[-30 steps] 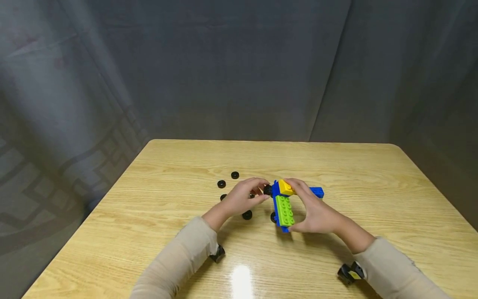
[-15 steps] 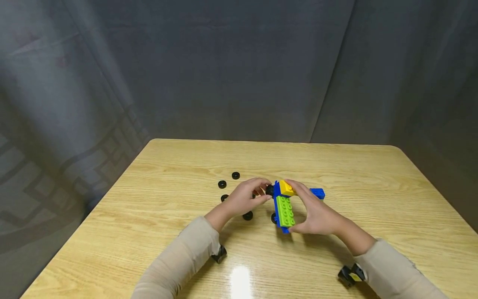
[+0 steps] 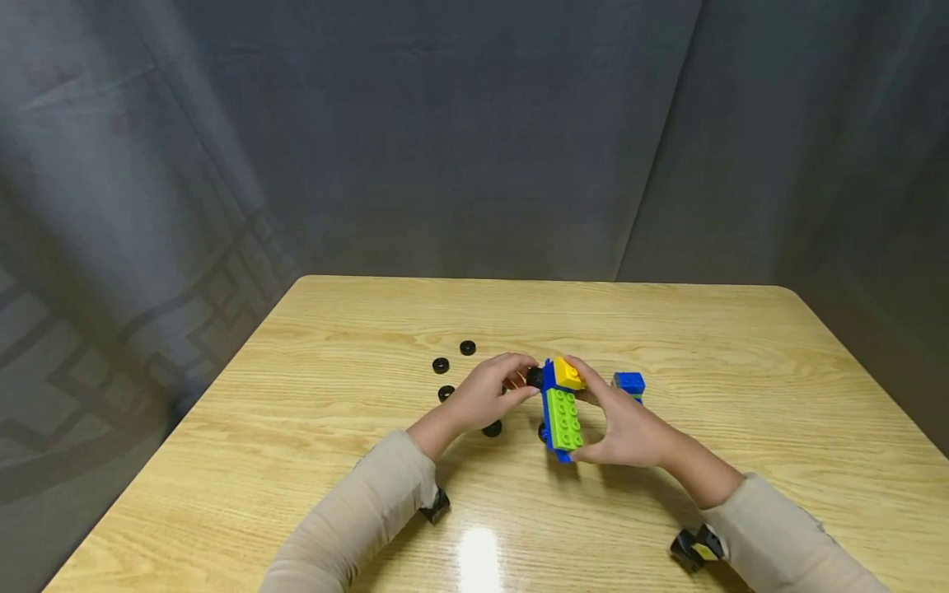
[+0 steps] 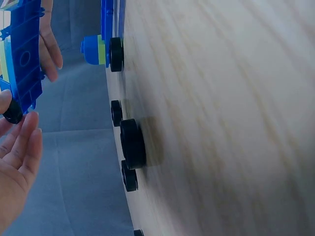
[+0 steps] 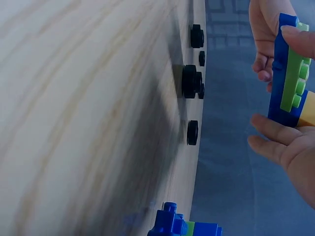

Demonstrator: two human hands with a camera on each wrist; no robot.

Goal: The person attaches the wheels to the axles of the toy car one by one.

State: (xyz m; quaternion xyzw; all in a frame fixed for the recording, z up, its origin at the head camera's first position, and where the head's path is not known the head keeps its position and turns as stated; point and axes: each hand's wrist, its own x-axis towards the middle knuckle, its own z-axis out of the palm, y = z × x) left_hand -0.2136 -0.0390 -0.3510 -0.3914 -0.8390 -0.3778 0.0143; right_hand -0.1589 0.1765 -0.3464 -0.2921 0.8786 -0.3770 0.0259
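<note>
So the left hand [image 3: 485, 391] has a black wheel [image 3: 535, 377] pinched between thumb and fingers, right up at the far end of a toy brick vehicle [image 3: 552, 412]. Can't really tell if that wheel is on an axle or just pressed against the side.

The right hand [image 3: 628, 427] has the vehicle itself, spread pretty wide along it: thumb on the near end, fingers up around the yellow slope brick [image 3: 568, 373]. Build-wise it's a blue base with a lime green studded brick [image 3: 565, 418] on top and the yellow bit past that. Both wrist views show the whole thing held up off the wooden desk [image 3: 334, 478], and the left one catches the blue underside.

Bunch of loose wheels [image 3: 441, 365] sit on the desk to the left, at least one half hidden behind the left hand, plus another tyre [image 3: 543, 432] peeking out from behind the blue base. Just past the right hand there's a small blue-and-green brick piece [image 3: 628, 383], partly covered. Beige sleeves [image 3: 385, 486], grey curtain [image 3: 474, 148] behind the desk.
</note>
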